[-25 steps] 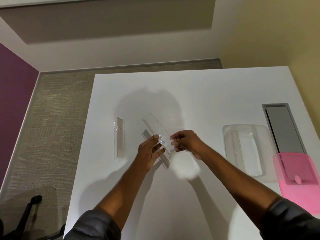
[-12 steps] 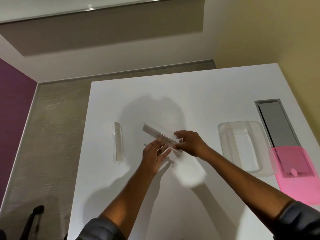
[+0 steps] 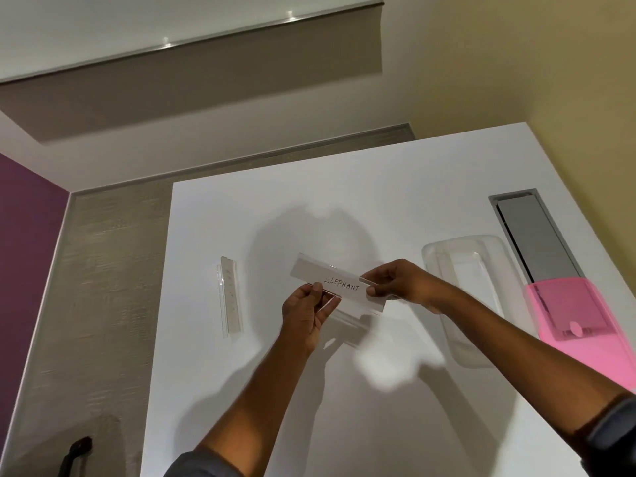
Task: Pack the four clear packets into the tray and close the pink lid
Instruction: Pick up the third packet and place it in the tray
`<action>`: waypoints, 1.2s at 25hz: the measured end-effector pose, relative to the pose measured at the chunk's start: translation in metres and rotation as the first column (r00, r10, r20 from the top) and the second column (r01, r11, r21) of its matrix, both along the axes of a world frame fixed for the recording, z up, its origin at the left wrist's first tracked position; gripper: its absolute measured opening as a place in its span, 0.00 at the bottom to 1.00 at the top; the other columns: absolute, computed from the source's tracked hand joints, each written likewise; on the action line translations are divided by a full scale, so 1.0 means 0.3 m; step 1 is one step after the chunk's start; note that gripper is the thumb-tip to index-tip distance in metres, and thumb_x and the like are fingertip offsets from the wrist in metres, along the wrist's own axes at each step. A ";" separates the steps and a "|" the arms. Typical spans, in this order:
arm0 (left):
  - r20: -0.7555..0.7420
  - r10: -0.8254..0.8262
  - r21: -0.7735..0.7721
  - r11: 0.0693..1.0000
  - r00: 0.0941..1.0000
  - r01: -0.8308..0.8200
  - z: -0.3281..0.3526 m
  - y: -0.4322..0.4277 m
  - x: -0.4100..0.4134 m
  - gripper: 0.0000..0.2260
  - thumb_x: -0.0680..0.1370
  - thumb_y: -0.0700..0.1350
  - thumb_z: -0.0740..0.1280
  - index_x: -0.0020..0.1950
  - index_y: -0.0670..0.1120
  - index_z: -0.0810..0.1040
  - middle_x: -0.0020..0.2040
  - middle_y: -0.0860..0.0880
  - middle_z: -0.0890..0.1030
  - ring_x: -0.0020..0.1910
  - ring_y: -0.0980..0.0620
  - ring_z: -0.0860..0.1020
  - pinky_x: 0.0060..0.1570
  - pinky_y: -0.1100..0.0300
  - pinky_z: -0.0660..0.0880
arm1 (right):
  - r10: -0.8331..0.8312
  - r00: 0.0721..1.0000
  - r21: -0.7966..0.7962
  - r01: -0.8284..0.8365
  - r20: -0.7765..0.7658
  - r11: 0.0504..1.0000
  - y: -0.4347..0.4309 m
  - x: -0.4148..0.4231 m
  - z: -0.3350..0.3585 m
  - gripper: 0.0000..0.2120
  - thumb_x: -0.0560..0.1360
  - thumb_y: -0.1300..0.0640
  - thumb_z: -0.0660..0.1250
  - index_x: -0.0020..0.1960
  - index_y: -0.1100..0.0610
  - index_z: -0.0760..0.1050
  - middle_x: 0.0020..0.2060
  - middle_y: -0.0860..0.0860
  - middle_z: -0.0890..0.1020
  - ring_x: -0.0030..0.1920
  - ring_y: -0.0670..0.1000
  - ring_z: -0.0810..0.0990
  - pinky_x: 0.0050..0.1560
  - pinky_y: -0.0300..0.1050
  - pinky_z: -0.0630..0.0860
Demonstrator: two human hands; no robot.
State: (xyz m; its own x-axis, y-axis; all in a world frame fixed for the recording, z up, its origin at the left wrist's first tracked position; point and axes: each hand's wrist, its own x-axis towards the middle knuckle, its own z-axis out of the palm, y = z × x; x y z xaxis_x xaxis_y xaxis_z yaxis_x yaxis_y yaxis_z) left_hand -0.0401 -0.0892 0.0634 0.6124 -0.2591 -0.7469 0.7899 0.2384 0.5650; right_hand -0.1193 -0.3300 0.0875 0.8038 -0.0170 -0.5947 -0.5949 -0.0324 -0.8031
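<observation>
While both hands pinch it, a clear packet (image 3: 339,287) labelled "ELEPHANT" hangs above the white table (image 3: 378,201). Left hand (image 3: 306,315) grips its lower edge, right hand (image 3: 395,282) its right end.

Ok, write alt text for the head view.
Both hands hold a clear packet labelled ELEPHANT above a white table, the left hand pinching its near edge and the right hand its right end. Another packet lies to the left; a clear tray and a pink lid sit to the right.
</observation>
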 end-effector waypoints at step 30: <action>0.328 -0.943 0.807 0.247 -0.059 0.536 0.025 -0.638 -0.416 0.31 0.83 0.41 0.73 0.85 0.47 0.67 0.84 0.48 0.70 0.81 0.46 0.72 0.79 0.48 0.70 | -0.344 0.899 -0.760 0.020 -0.270 0.649 -0.423 -0.515 -0.086 0.22 0.71 0.54 0.82 0.60 0.61 0.82 0.53 0.56 0.87 0.48 0.56 0.87 0.43 0.46 0.83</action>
